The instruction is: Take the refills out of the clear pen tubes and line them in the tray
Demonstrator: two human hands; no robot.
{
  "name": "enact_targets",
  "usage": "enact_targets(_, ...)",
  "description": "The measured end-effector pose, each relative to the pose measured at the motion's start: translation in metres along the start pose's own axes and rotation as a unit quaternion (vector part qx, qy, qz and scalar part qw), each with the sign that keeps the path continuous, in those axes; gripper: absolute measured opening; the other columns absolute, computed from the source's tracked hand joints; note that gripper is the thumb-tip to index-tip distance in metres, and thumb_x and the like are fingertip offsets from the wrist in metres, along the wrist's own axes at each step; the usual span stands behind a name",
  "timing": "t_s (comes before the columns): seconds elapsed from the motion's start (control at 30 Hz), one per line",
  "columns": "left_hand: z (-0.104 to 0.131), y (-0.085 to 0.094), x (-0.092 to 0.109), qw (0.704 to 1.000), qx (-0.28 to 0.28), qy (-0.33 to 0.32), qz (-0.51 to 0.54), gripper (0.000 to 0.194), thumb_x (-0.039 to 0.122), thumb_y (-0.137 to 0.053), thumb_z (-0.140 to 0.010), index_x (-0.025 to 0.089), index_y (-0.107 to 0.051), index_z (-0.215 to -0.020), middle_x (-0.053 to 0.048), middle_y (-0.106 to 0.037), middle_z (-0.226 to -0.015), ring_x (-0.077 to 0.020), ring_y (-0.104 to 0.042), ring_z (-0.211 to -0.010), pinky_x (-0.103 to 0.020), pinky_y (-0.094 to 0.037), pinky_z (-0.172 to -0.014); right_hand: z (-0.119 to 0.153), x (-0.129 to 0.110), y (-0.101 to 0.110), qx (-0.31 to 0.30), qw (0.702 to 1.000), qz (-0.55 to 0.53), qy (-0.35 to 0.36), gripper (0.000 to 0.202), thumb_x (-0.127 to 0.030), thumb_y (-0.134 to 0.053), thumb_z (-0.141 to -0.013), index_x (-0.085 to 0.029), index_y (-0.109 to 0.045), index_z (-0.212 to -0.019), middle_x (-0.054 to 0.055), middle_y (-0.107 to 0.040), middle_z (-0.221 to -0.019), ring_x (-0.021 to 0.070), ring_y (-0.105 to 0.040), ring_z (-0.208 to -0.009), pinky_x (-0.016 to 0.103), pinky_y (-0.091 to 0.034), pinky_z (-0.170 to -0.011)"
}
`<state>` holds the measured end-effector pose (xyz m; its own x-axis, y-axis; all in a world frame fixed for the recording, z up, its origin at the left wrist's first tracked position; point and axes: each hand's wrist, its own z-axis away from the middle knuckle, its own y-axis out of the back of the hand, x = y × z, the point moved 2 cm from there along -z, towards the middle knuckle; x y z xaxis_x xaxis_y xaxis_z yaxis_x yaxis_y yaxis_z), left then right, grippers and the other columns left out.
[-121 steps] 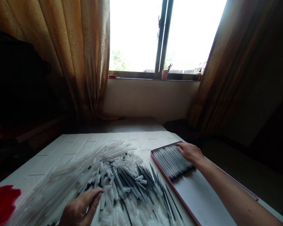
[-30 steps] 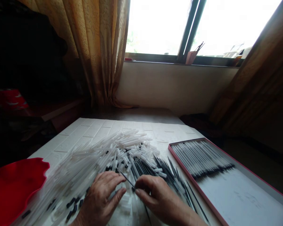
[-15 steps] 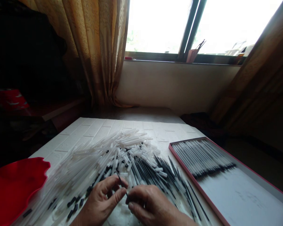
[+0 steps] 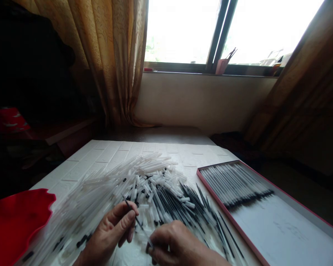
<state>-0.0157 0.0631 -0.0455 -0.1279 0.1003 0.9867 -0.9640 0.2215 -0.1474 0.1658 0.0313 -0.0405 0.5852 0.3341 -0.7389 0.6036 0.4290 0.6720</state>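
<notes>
Your left hand (image 4: 111, 231) just eased away from your right hand (image 4: 179, 242), baring more thin dark stick (image 4: 138, 221). Left thumb and fingers pinch it, right's curled round its lower end above the white brick-patterned surface (image 4: 190, 148); seems mid-handling.

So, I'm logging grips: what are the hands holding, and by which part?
A thin dark rod: the left hand pinches it near its upper end, and the right hand grips its lower end.
</notes>
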Motion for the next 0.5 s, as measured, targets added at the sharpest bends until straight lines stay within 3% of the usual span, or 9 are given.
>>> enact_targets(0.2,-0.002,0.002,-0.003,0.995,-0.101,0.005,-0.028,0.047,0.062,-0.073,-0.073,0.016,-0.069,-0.079,0.006,-0.046,-0.049,-0.0054,-0.038,-0.043,-0.016,-0.022,-0.040,0.002,0.003,-0.004,0.008,1.000,-0.010,-0.006,0.019,-0.015,-0.059,-0.079,-0.015,-0.061,-0.060,-0.004,-0.060,-0.055,0.0055,-0.044,-0.049,0.014,-0.026,-0.045)
enact_targets(0.37,0.003,0.000,0.001,0.997,-0.073,0.033,-0.018,0.046,0.061,-0.077,-0.070,0.017,-0.070,-0.080,0.007,-0.047,-0.047,-0.0042,-0.040,-0.040,-0.015,-0.023,-0.041,0.003,0.003,0.005,0.031,0.999,0.016,-0.009,0.017,-0.014,-0.058,-0.079,-0.017,-0.069,-0.067,-0.005,-0.059,-0.055,0.0064,-0.043,-0.050,0.016,-0.027,-0.048)
enact_targets(0.5,0.003,0.003,0.002,0.997,-0.053,0.049,0.035,0.042,0.056,-0.078,-0.072,0.019,-0.067,-0.087,0.004,-0.059,-0.054,-0.0086,-0.054,-0.042,-0.015,-0.028,-0.039,0.007,0.009,0.020,0.099,0.992,0.074,-0.021,0.019,-0.013,-0.057,-0.082,-0.019,-0.073,-0.074,-0.001,-0.068,-0.067,0.0092,-0.057,-0.060,0.017,-0.035,-0.057)
